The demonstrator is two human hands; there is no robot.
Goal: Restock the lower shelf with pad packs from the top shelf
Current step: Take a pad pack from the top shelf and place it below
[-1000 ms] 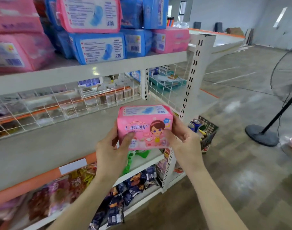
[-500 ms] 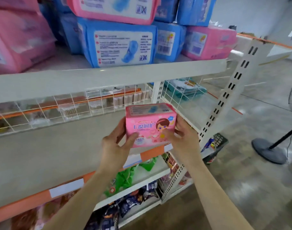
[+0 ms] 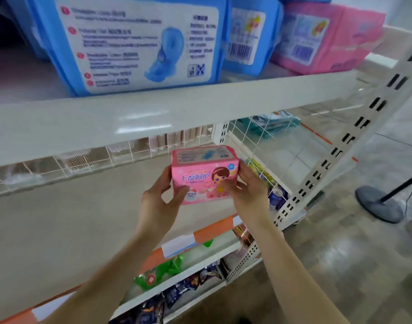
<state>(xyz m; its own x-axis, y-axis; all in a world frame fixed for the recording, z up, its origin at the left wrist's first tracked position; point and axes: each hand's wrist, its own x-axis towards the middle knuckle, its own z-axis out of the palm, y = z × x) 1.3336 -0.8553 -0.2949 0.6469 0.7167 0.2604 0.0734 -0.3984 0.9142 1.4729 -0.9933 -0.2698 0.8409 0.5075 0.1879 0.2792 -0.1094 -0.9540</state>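
Small pink pack (image 3: pixel 205 175) held in both hands, upright. Cartoon-face side toward the camera, printed panel on top.

Left hand (image 3: pixel 158 202): grip pinching the pack's left edge, thumb on the front face, fingers behind.

Right hand (image 3: pixel 247 190): grip curled round the right edge, thumb on the lower front, fingers wrapped at the side.

Pack is over the right end of the lower shelf (image 3: pixel 71 230), below the front lip of the top shelf (image 3: pixel 153 113), near the wire side panel (image 3: pixel 270 146). Can't tell if its bottom touches the shelf surface (hands block that edge).

Orange strip (image 3: pixel 209 230) with a white label runs along the lower shelf's front edge.

Top shelf: big blue pack (image 3: pixel 134 45) at the front, back label facing out. Second blue pack (image 3: pixel 249 36) touches its right side, then a pink pack (image 3: pixel 324 36) at the right end.

Under the lower shelf: green packets (image 3: pixel 162 272), with dark snack bags (image 3: pixel 188 284) one tier down.

Slotted upright post (image 3: pixel 354 136) on the right, fan base (image 3: pixel 378 206) on the floor beyond it.
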